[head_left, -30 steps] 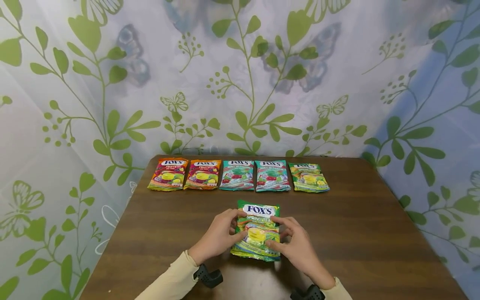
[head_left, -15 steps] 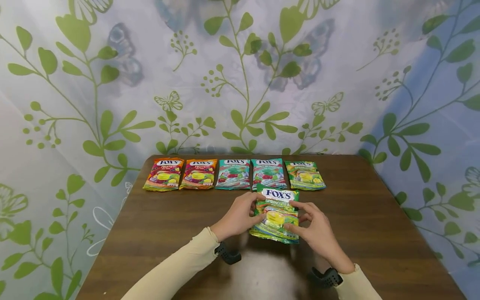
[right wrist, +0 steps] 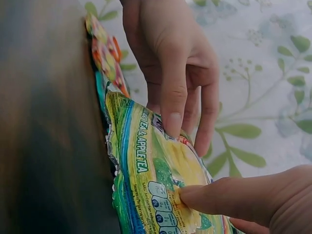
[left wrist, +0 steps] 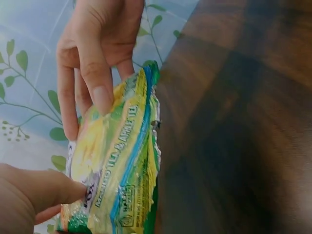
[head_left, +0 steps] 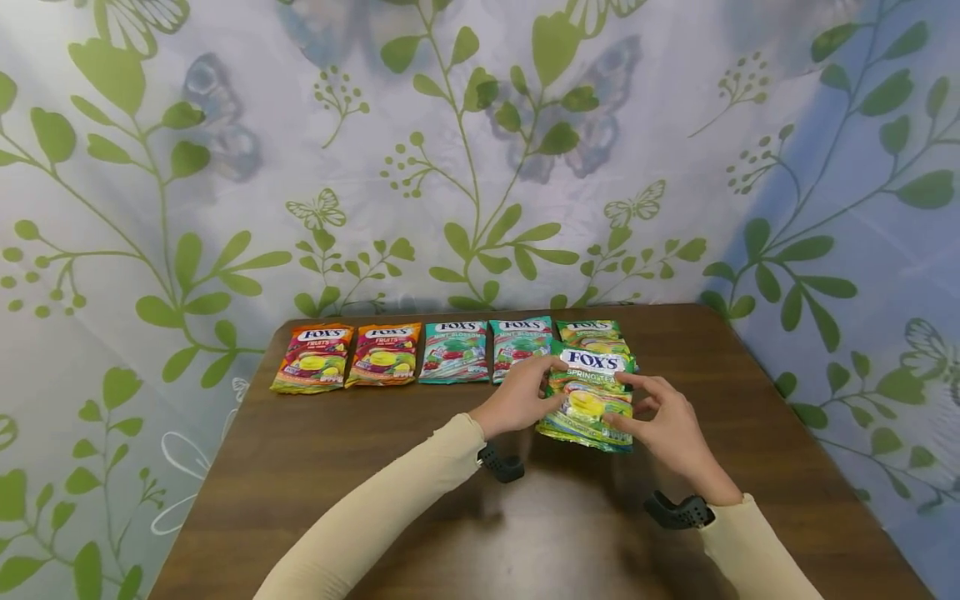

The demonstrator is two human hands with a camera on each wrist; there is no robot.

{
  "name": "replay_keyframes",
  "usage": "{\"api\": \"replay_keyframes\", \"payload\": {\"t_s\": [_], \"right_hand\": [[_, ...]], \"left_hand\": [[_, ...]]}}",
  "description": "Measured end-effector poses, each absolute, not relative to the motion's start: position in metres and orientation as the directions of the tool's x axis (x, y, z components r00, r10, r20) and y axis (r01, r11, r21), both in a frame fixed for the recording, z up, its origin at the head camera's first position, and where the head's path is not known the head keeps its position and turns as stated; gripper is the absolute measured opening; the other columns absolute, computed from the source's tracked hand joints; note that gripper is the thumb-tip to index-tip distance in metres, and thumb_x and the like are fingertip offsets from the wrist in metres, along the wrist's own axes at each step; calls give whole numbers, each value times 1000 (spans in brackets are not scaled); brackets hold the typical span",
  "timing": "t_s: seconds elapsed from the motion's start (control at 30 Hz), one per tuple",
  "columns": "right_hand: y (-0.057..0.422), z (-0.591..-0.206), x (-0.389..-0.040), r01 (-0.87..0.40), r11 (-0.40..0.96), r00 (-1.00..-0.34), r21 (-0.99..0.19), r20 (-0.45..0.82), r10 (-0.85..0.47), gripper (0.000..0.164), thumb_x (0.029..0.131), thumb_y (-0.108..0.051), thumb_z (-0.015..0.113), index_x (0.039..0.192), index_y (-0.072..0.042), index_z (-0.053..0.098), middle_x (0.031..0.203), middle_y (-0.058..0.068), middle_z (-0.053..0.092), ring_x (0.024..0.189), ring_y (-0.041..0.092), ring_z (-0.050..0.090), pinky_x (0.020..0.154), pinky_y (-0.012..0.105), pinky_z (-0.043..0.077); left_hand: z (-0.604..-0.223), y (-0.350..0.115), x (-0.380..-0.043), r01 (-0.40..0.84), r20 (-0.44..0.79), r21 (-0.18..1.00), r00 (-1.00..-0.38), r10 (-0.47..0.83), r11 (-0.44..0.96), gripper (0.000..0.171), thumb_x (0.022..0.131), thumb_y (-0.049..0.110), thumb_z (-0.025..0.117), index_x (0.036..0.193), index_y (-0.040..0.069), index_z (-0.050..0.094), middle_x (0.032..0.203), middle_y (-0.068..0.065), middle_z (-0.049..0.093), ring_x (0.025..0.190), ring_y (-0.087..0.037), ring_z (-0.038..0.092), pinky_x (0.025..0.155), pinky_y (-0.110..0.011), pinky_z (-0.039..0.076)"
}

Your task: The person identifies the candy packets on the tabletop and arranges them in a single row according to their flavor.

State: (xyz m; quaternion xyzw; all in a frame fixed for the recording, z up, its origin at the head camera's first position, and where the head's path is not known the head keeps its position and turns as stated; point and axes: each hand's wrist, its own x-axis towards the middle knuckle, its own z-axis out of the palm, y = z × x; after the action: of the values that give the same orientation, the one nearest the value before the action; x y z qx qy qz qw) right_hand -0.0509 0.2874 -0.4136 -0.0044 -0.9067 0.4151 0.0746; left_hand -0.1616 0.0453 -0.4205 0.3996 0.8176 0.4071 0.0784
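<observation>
Both hands hold a green and yellow FOX'S Spring Tea candy bag [head_left: 585, 405] by its two sides, front face up. My left hand [head_left: 519, 398] grips its left edge with the thumb on the front. On the right edge, my right hand [head_left: 671, 423] pinches it, thumb low on the front and fingers higher up. Behind it lies a second Spring Tea bag [head_left: 592, 330], its lower part covered in the head view. In the left wrist view the bag's lower edge [left wrist: 152, 131] shows close over the wood, tilted.
Left of the second Spring Tea bag, along the table's back edge, lie two teal Mint Blossom bags [head_left: 453, 354] and two orange-red Fruits bags [head_left: 311, 360]. A patterned curtain [head_left: 450, 150] hangs right behind the brown wooden table [head_left: 360, 467].
Both hands have carried the Spring Tea bag away from the body and to the right, up to the back row. It now overlaps the rear Spring Tea bag in the head view.
</observation>
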Motion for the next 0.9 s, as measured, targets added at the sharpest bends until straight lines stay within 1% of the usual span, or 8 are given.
{"api": "replay_keyframes", "payload": {"t_s": [0.2,0.3,0.4,0.5,0.57,0.67,0.73,0.9], "right_hand": [[309,-408,-60,-27,692,-989,-722,120,86,67,96,-26,89,153,-3,61,142,23,58,105,37,70,74,38,56],[317,-406,-63,-13,698,-989,-716,111,95,67,97,-27,88,153,-2,61,142,25,57,106,38,70,76,40,56],[325,-403,-66,-2,699,-990,-716,100,99,67,98,-26,87,153,-1,60,144,27,55,106,39,69,76,41,56],[335,-400,-70,14,702,-991,-712,86,106,68,98,-27,86,154,0,59,147,29,53,108,42,69,75,40,56],[342,-399,-73,24,707,-991,-706,78,112,69,98,-27,86,154,1,58,149,32,51,111,45,68,75,40,56],[355,-396,-81,35,724,-991,-689,71,116,70,99,-29,86,155,1,57,153,34,48,115,49,66,76,42,56],[365,-395,-87,40,731,-992,-682,64,113,70,100,-29,85,156,1,56,155,35,47,117,50,65,78,45,56],[391,-395,-109,47,726,-996,-686,23,86,70,101,-26,83,158,1,54,156,37,45,117,50,63,80,51,59]], "left_hand": [[-419,69,-176,591,182,730,-653,736,344,44,106,12,74,147,0,61,105,-15,63,82,-16,51,72,-26,43],[-421,80,-182,588,169,725,-656,736,358,45,106,15,73,147,2,62,114,-15,66,85,-16,52,74,-27,43],[-422,92,-187,598,167,708,-657,735,374,45,107,17,73,148,3,62,132,-13,67,97,-16,59,83,-27,48],[-421,105,-192,605,163,697,-657,736,385,45,108,19,72,149,4,61,144,-12,65,114,-20,63,94,-30,51],[-420,114,-195,602,157,697,-658,737,389,45,109,19,71,150,4,60,147,-12,63,126,-23,63,102,-31,51],[-418,128,-200,581,136,711,-667,733,397,46,110,19,70,152,4,59,152,-12,61,141,-26,56,111,-33,48],[-417,139,-203,561,124,723,-680,722,404,47,110,19,69,153,4,58,154,-12,59,145,-26,53,114,-33,46],[-422,164,-211,531,118,730,-719,685,431,47,111,19,68,154,4,56,154,-11,58,144,-26,52,111,-33,47]]}}
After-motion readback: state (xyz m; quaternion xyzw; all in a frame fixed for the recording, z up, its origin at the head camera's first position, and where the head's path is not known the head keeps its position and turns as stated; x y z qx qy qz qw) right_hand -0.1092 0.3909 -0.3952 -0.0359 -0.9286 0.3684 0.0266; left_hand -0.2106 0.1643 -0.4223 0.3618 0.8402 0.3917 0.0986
